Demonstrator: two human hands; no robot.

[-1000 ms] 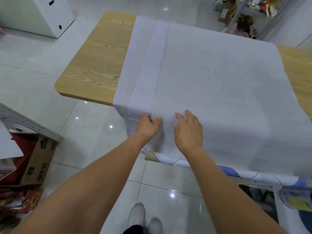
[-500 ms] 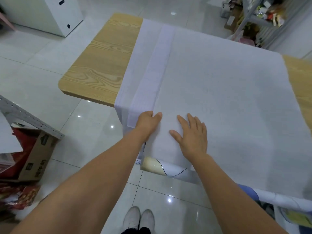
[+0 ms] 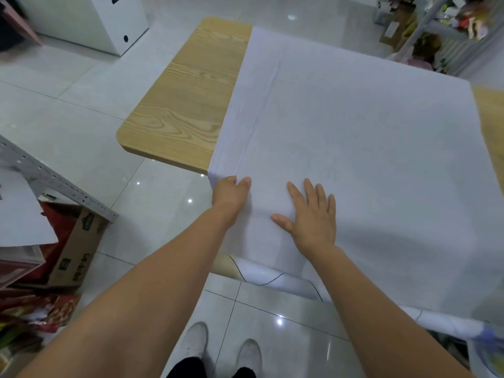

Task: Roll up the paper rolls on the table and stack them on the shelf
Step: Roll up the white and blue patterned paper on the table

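Note:
A wide white paper sheet [image 3: 354,126] lies spread over the wooden table [image 3: 185,105] and hangs over its near edge. Its rolled end, a patterned paper roll [image 3: 275,276], hangs below that edge. My left hand [image 3: 231,195] grips the sheet's left edge at the table's near edge, fingers curled under it and thumb on top. My right hand [image 3: 311,216] lies flat on the sheet with fingers spread, just to the right of the left hand.
A cardboard box [image 3: 73,257] and red printed papers sit on the floor at the left under a perforated metal rail [image 3: 54,181]. A white cabinet [image 3: 90,20] stands far left. A stocked shelf [image 3: 447,25] is at the back right. My shoes [image 3: 218,347] are on the tiled floor.
The overlapping strip along the sheet's left side has narrowed to a thin crease. The rolled end has come up closer under the table edge. My right hand has spread flatter.

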